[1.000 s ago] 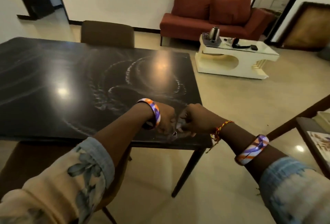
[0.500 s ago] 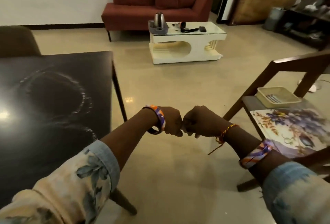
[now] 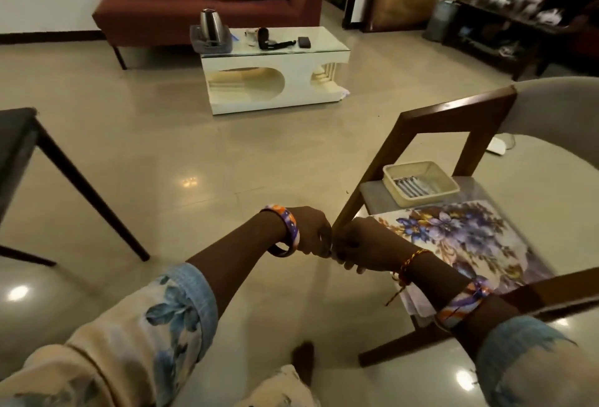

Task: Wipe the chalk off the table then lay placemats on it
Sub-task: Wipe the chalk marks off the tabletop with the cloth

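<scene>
My left hand (image 3: pixel 312 233) and my right hand (image 3: pixel 364 246) are both closed into fists, knuckles touching, low over the floor. A tiny pale speck shows between them; I cannot tell what it is. Just right of my right hand, floral purple placemats (image 3: pixel 460 238) lie on the seat of a wooden chair (image 3: pixel 453 111). Only a corner of the black table (image 3: pixel 16 137) shows at the left edge, with its chalk marks out of view.
A cream tray (image 3: pixel 389 173) holding something striped sits on the chair seat behind the placemats. A white coffee table (image 3: pixel 275 85) with a kettle (image 3: pixel 210 22) stands ahead, a red sofa (image 3: pixel 210 1) behind it. Dark shelving stands at the far right.
The view has swung right, from the chalked table to the chair with the placemats. My fists have stayed pressed together and now sit next to the chair's front corner.
</scene>
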